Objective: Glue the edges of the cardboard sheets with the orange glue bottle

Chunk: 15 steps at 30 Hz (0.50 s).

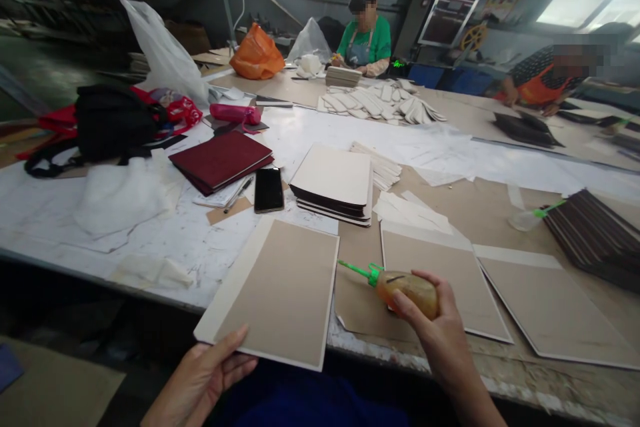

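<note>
The person wore something deep blue, seen as a patch of cloth (320, 403) at the lower middle edge of the view. The blue was strongest near the centre and sank into near-black shadow at the sides, with soft, blurred folds across it. Whether it was a shirt, an apron or trousers could not be told. The left hand (213, 367) was bare, with a slim wrist and a rather long, straight thumb. The right hand (443, 327) was bare too, its thumb tapering to a rounded tip. The right forearm (473, 390) was uncovered as far as the picture reached and widened evenly from the wrist. Fine detail of the nails was too small to make out.
</note>
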Tool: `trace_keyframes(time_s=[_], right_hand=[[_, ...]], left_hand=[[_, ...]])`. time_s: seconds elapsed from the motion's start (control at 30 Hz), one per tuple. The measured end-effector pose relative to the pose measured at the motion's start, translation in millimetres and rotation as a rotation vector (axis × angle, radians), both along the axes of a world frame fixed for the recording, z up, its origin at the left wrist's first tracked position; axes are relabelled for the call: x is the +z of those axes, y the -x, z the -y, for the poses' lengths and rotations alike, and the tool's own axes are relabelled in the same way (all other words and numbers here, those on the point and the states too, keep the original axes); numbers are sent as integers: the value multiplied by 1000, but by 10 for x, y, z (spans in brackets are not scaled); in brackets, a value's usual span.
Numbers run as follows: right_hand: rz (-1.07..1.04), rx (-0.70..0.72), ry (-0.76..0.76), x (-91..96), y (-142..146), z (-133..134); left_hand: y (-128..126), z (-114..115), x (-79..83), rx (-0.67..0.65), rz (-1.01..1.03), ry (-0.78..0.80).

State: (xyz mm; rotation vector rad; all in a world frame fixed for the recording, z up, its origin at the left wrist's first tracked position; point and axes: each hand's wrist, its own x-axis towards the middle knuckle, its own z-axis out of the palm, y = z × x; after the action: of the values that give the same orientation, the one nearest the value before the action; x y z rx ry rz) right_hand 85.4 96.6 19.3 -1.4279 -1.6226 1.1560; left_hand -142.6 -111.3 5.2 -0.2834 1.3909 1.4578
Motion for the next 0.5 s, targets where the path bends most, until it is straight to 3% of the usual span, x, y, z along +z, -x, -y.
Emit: trace_keyframes(time_s=[0.23, 0.5], right_hand=[[92, 107, -162, -23, 308, -279], [169, 216, -353, -13, 417, -421]], left_hand=[[6, -15, -36, 12, 8, 9], [55, 14, -91, -7, 14, 13]])
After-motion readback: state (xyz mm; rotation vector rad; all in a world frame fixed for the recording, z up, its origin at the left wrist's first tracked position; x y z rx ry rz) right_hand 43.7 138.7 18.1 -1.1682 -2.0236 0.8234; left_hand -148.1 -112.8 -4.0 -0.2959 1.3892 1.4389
